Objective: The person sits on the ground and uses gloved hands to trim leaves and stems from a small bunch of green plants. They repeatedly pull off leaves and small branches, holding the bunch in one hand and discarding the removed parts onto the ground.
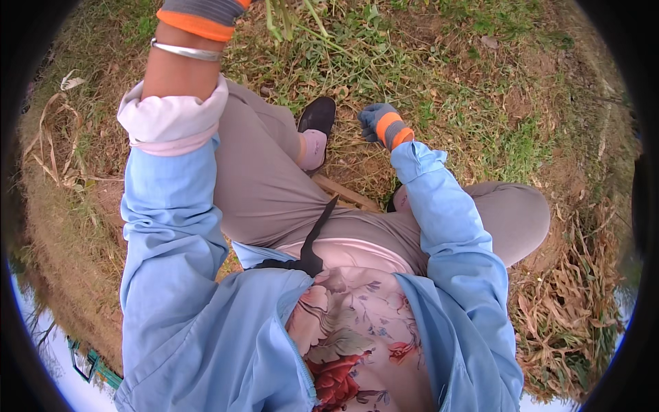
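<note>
My left hand point(205, 14) wears a grey and orange work glove and reaches past the top edge. Only its cuff and wrist part show; the fingers are out of view. Just right of it, green plant stems point(288, 20) come in from the top edge, and what supports them is hidden. My right hand point(380, 125), in a matching glove, is low over the ground between my knees. Its fingers are curled, and whether anything is inside them cannot be seen. Cut green stalks and leaves point(355, 62) lie scattered on the soil ahead of both hands.
Under me is a low wooden seat point(347, 193), partly covered by my legs. A black shoe point(318, 116) is planted left of my right hand. Dry husks point(558, 304) are heaped at the right, with dry leaves point(59, 139) at the left. Green machinery point(95, 366) stands at the lower-left rim.
</note>
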A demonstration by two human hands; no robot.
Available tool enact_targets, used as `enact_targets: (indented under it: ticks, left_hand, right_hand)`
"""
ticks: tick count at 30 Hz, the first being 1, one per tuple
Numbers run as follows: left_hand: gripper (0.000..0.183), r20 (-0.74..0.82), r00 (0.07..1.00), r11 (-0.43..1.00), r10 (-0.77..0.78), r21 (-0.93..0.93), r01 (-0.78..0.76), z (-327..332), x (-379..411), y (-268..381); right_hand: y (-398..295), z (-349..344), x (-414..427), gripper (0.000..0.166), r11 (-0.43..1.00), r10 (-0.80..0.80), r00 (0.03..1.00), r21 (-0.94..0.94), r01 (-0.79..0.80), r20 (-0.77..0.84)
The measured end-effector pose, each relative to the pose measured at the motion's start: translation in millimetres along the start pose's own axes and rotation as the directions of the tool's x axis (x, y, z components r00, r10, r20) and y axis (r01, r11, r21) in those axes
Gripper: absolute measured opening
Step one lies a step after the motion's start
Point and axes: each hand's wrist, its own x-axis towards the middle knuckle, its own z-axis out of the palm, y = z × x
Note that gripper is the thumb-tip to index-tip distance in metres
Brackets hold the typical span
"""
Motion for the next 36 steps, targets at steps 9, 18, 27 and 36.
enact_targets:
  ticks: [9, 18, 27, 36]
  left_hand:
    - [0.023, 0.031, 0.999, 1.000, 0.020, 0.003, -0.020, 0, 5, -3]
    - [0.025, 0.054, 0.998, 0.999, 0.032, 0.014, -0.033, -3, 5, -1]
    - [0.027, 0.171, 0.973, 0.988, 0.153, -0.003, -0.155, -9, 3, -4]
    - [0.025, 0.096, 0.986, 0.987, 0.140, 0.069, -0.147, -4, 4, -4]
  right_hand:
    - [29, 89, 38, 0.022, 0.846, -0.432, 0.878, -0.246, 0.474, 0.205]
    - [31, 106, 44, 0.014, 0.507, -0.658, 0.720, -0.577, 0.640, 0.221]
    - [36, 71, 53, 0.014, 0.946, -0.325, 0.940, -0.017, 0.325, -0.100]
    - [58, 62, 66, 0.027, 0.879, -0.274, 0.952, -0.436, 0.191, -0.134]
